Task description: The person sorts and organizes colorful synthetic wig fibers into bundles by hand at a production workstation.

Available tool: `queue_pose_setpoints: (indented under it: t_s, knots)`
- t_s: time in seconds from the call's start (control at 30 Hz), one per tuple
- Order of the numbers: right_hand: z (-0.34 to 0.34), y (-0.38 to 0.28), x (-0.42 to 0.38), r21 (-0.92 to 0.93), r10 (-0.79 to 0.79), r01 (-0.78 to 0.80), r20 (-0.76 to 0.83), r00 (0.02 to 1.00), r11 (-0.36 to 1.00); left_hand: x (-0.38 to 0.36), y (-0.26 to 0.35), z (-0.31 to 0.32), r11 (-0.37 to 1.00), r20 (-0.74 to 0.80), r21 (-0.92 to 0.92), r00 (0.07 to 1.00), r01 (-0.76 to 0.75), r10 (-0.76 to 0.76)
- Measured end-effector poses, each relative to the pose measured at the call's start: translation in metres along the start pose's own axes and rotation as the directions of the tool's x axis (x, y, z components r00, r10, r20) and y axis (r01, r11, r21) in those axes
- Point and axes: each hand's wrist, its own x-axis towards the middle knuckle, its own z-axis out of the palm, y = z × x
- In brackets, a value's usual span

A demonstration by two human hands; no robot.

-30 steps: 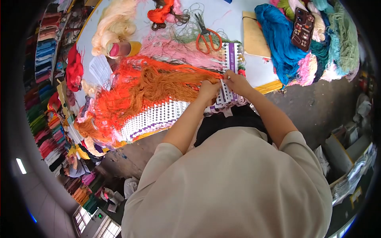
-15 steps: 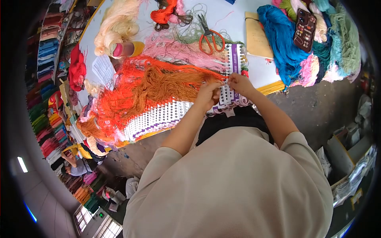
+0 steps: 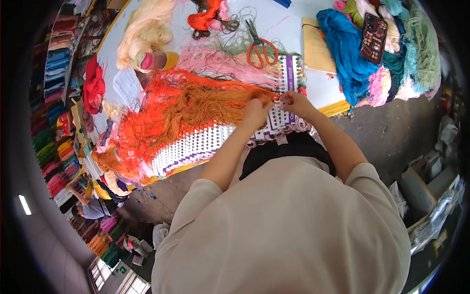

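My left hand (image 3: 255,115) is closed at the right end of a bundle of rust-brown thread (image 3: 210,104); its fingers are partly hidden. Just right of it, my right hand (image 3: 297,104) pinches at the edge of a white punched card (image 3: 280,119) with purple print, where a thread end seems to be between thumb and finger. Bright orange thread (image 3: 169,93) spreads leftward beneath and behind the brown bundle. A long row of punched cards (image 3: 193,145) lies under the threads along the table's near edge.
Orange-handled scissors (image 3: 262,51) lie beyond my hands, beside pink thread (image 3: 235,68). A brown notebook (image 3: 318,46), blue yarn (image 3: 345,54) and a phone (image 3: 373,39) are at the right. A thread cone (image 3: 154,61) stands at the left. Another person (image 3: 93,208) is by the shelves.
My left hand has turned so its back faces up more and its fingers show less. My right hand stays at nearly the same spot on the card. The far person's arm has shifted.
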Motion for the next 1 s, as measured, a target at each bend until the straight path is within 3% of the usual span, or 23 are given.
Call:
queue_pose_setpoints:
  t_s: [0.03, 0.07, 0.1, 0.13, 0.2, 0.23, 0.3, 0.33, 0.4, 0.43, 0.47, 0.5, 0.53, 0.57, 0.6, 0.63, 0.73, 0.8, 0.83, 0.93, 1.0]
  knots:
    - [0.001, -0.001, -0.001, 0.001, -0.002, 0.002, -0.002, 1.0, 1.0, -0.003, -0.008, -0.017, 1.0, -0.001, 0.002, 1.0, -0.002, 0.002]
    - [0.003, -0.004, -0.002, -0.142, -0.022, 0.018, -0.026, 0.999, 0.99, -0.009, -0.017, -0.041, 0.913, 0.091, -0.381, 0.988, 0.147, -0.121]
    - [0.004, -0.006, -0.003, -0.282, -0.045, 0.029, -0.05, 0.998, 0.959, -0.016, -0.022, -0.068, 0.666, 0.222, -0.685, 0.955, 0.295, -0.195]
    - [0.006, -0.007, -0.003, -0.281, -0.048, 0.03, -0.056, 0.997, 0.959, -0.033, -0.013, -0.103, 0.489, 0.254, -0.814, 0.95, 0.312, -0.182]
    - [0.009, -0.006, -0.002, -0.29, -0.055, 0.025, -0.094, 0.994, 0.957, -0.051, -0.049, -0.176, 0.217, 0.092, -0.966, 0.971, 0.141, -0.221]
    - [0.009, -0.007, -0.001, -0.291, -0.058, 0.027, -0.096, 0.994, 0.956, -0.058, -0.071, -0.203, 0.028, 0.088, -0.995, 0.986, 0.093, -0.14]
    - [0.01, -0.006, 0.0, -0.294, -0.039, 0.005, -0.112, 0.993, 0.956, -0.066, -0.101, -0.235, -0.135, -0.214, -0.955, 0.928, -0.264, -0.304]
    - [0.01, -0.006, 0.0, -0.319, -0.05, 0.009, -0.122, 0.991, 0.948, -0.071, -0.106, -0.238, -0.132, -0.223, -0.953, 0.925, -0.273, -0.306]
    - [0.011, -0.006, 0.002, -0.393, -0.044, -0.014, -0.14, 0.989, 0.92, -0.079, -0.108, -0.241, -0.021, -0.272, -0.946, 0.824, -0.325, -0.497]
    - [0.011, -0.004, 0.002, -0.39, -0.052, -0.008, -0.141, 0.989, 0.921, -0.08, -0.111, -0.234, -0.041, -0.225, -0.966, 0.906, -0.256, -0.358]
    - [0.014, -0.001, 0.001, -0.381, -0.061, -0.005, -0.161, 0.985, 0.924, -0.079, -0.113, -0.221, -0.158, -0.1, -0.979, 0.983, -0.125, -0.154]
    - [0.016, 0.0, 0.002, -0.375, -0.072, -0.001, -0.18, 0.981, 0.927, -0.076, -0.11, -0.205, -0.243, 0.011, -0.97, 0.997, 0.028, 0.071]
    - [0.018, -0.007, -0.001, -0.377, -0.005, -0.062, -0.176, 0.984, 0.924, -0.079, -0.073, -0.188, -0.155, 0.031, -0.987, 0.999, 0.028, -0.018]
    - [0.021, -0.011, -0.003, -0.319, 0.022, -0.08, -0.182, 0.983, 0.944, -0.083, -0.031, -0.169, -0.068, 0.043, -0.997, 0.993, 0.036, -0.107]
    - [0.024, -0.014, -0.005, -0.26, 0.052, -0.1, -0.186, 0.981, 0.96, -0.081, -0.015, -0.153, -0.133, 0.099, -0.986, 0.995, 0.097, -0.013]
    - [0.029, -0.024, -0.012, -0.235, -0.017, -0.034, -0.212, 0.977, 0.971, -0.079, -0.002, -0.14, -0.191, 0.15, -0.968, 0.985, 0.164, 0.086]
    - [0.037, -0.08, -0.036, 0.186, -0.121, 0.167, -0.237, 0.964, 0.968, -0.075, 0.031, -0.111, -0.12, 0.149, -0.98, 0.983, 0.162, 0.108]
    - [0.036, -0.122, -0.058, 0.461, -0.114, 0.171, -0.149, 0.982, 0.871, -0.076, 0.047, -0.104, -0.065, 0.152, -0.985, 0.981, 0.161, 0.124]
    - [0.034, -0.141, -0.069, 0.512, -0.143, 0.165, -0.082, 0.986, 0.843, -0.075, 0.053, -0.101, 0.028, 0.146, -0.989, 0.974, 0.144, 0.175]
    - [0.034, -0.15, -0.077, 0.469, -0.179, 0.18, -0.046, 0.983, 0.865, -0.074, 0.07, -0.099, 0.055, 0.188, -0.982, 0.944, 0.18, 0.271]
    - [0.03, -0.146, -0.079, 0.474, -0.17, 0.179, -0.062, 0.983, 0.862, -0.074, 0.075, -0.095, 0.09, 0.192, -0.981, 0.948, 0.175, 0.252]
